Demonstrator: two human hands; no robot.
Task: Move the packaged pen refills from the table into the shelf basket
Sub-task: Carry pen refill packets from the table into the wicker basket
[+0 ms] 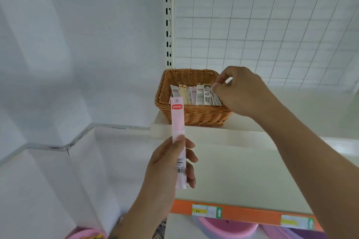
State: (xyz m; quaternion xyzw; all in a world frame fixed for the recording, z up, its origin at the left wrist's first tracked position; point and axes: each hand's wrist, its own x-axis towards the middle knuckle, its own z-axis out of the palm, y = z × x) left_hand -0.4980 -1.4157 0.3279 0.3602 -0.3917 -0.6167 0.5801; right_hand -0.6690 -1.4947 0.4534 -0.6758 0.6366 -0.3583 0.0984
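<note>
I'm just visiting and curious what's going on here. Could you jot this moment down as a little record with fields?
Left hand: holds a pink refill pack upright, below the basket
Right hand: at the basket's right edge, fingertips pinching a pack there
Wicker basket: stands on the white shelf, by the grid back panel
Packs in basket: several, standing side by side
Shelf edge: orange strip with price labels

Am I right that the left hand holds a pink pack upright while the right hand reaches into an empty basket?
Not quite: the head view shows the basket already holds several packs. The left hand does hold the pink pack upright, and the right hand reaches in.
</note>
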